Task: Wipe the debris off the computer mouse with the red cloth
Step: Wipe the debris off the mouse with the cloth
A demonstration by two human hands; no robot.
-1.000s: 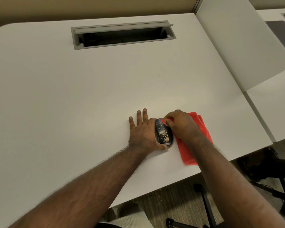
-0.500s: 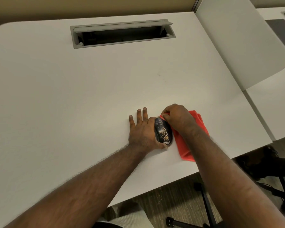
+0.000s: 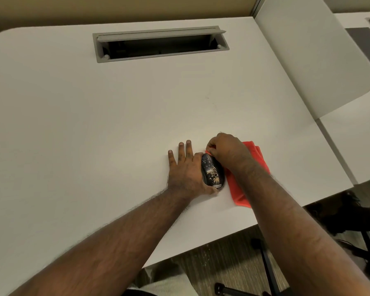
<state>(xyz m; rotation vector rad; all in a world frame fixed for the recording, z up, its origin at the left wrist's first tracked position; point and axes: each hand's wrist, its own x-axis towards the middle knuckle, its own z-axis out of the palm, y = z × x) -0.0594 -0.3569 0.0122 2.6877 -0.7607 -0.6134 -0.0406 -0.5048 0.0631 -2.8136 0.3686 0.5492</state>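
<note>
I see the left hand point(image 3: 186, 169) flat and spread, bracing the computer mouse point(image 3: 212, 171), tan debris point(image 3: 215, 178) on top. Right hand point(image 3: 228, 151) pinches the red cloth point(image 3: 255, 157) at the mouse's far end, on the white desk point(image 3: 94, 124).

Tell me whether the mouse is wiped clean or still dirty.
Still dirty: tan crumbs speckle the top of the computer mouse, and the red cloth only meets its far end.

One black computer mouse point(image 3: 212, 173) speckled with tan crumbs, one red cloth point(image 3: 257, 159) and two bare hands, left hand point(image 3: 187, 169) and right hand point(image 3: 229, 151), share one white worktop point(image 3: 94, 124). At 12 o'clock sits one grey cable hatch point(image 3: 160, 43).
</note>
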